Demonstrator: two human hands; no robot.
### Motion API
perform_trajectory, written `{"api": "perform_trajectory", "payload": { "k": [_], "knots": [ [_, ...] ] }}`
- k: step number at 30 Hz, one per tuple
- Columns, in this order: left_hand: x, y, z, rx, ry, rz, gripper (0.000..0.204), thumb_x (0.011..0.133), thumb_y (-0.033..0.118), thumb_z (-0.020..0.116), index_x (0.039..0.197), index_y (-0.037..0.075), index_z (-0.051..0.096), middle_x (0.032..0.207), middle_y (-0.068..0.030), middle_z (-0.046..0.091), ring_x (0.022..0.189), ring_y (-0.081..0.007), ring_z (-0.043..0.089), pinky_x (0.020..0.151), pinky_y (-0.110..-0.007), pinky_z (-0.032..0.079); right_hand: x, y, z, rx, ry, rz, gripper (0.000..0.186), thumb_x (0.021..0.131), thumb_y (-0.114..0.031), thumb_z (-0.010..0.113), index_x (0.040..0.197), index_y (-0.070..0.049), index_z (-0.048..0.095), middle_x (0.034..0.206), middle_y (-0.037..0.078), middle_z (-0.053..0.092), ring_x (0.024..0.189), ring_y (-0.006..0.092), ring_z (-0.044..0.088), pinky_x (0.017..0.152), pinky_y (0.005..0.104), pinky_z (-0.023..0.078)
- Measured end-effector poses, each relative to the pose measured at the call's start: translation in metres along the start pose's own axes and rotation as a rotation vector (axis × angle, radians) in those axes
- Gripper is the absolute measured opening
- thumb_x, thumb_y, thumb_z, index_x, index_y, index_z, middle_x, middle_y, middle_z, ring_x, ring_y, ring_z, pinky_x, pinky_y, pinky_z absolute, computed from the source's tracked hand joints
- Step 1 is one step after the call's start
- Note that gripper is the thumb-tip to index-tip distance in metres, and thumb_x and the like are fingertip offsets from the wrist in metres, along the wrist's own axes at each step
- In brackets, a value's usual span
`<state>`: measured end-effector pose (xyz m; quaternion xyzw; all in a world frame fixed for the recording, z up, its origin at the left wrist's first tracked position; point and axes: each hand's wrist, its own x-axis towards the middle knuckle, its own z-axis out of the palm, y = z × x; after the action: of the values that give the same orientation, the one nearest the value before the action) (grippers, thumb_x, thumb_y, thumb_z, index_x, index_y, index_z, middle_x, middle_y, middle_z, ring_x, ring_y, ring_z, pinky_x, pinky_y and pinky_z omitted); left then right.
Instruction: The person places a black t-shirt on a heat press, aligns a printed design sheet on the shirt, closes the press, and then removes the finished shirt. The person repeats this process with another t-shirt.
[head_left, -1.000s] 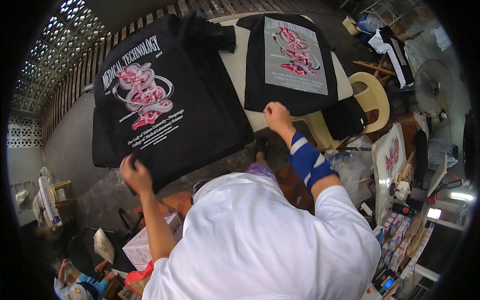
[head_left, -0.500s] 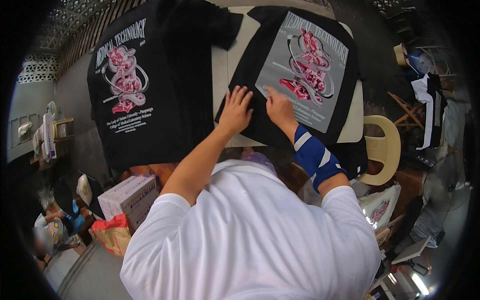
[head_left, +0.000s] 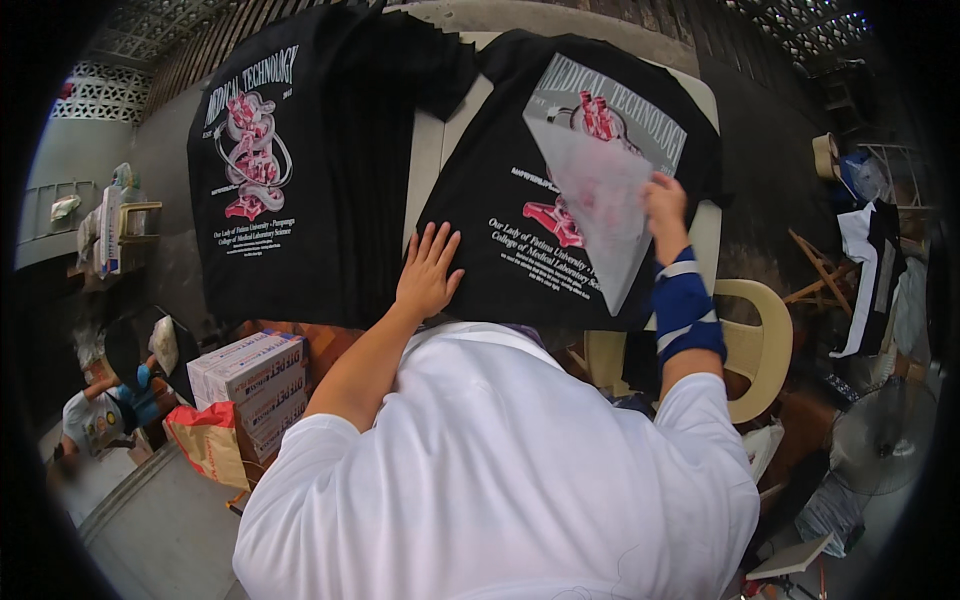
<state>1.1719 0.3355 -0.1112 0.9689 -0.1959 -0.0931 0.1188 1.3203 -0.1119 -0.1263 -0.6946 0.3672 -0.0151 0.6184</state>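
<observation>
Right hand [head_left: 666,205] is now pulling the grey transfer film [head_left: 590,185] back; half a second ago the film was lying flat over the print, that hand at its lower-left corner. Fingers are curling nearly closed, apparently pinching that corner, which is now sitting over toward the film's right edge. The film is folding diagonally: its pale underside is showing, and its upper part is still lying on the shirt. The lower-left print is now showing bare on the right-hand black shirt [head_left: 475,185].

Left hand [head_left: 430,270] is still lying flat near that shirt's lower-left edge, fingers straight and slightly spread, gripping nothing.

The shirt is still lying on the pale table [head_left: 427,150], right of the other black shirt [head_left: 345,180], which is still sitting print-up. Blue wrap [head_left: 688,310] is still covering the right forearm.
</observation>
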Motion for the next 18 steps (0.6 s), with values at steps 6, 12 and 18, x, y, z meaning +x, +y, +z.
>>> {"api": "perform_trajectory", "payload": {
  "k": [6, 12, 18],
  "knots": [
    [-0.011, -0.002, 0.0, -0.05, -0.052, -0.04, 0.071, 0.097, 0.036, 0.057, 0.158, 0.011, 0.03, 0.165, -0.0145, 0.023, 0.154, -0.0379, 0.014, 0.124, -0.054, 0.011, 0.134, -0.028, -0.13, 0.125, 0.3, -0.116, 0.04, 0.082, 0.009, 0.063, 0.121, 0.001, 0.061, 0.093, 0.012, 0.068, 0.07, 0.0202, 0.066, 0.059, 0.0325, 0.054],
    [-0.006, 0.0, -0.004, -0.054, -0.056, -0.041, 0.071, 0.097, 0.035, 0.058, 0.157, 0.011, 0.031, 0.165, -0.0147, 0.023, 0.154, -0.0391, 0.013, 0.124, -0.056, 0.011, 0.194, -0.084, -0.357, 0.118, 0.899, -0.363, 0.036, 0.08, 0.0, 0.069, 0.115, -0.003, 0.068, 0.092, 0.011, 0.072, 0.075, 0.0229, 0.069, 0.065, 0.0348, 0.057],
    [0.007, 0.007, -0.022, 0.02, -0.164, -0.086, 0.071, 0.089, 0.03, 0.068, 0.151, 0.009, 0.04, 0.158, -0.0158, 0.035, 0.148, -0.0377, 0.028, 0.118, -0.053, 0.022, 0.003, -0.043, -0.555, 0.156, 0.989, -0.526, 0.037, 0.083, -0.005, 0.069, 0.12, -0.001, 0.067, 0.079, 0.008, 0.07, 0.074, 0.0228, 0.069, 0.069, 0.0328, 0.057]
  ]
}}
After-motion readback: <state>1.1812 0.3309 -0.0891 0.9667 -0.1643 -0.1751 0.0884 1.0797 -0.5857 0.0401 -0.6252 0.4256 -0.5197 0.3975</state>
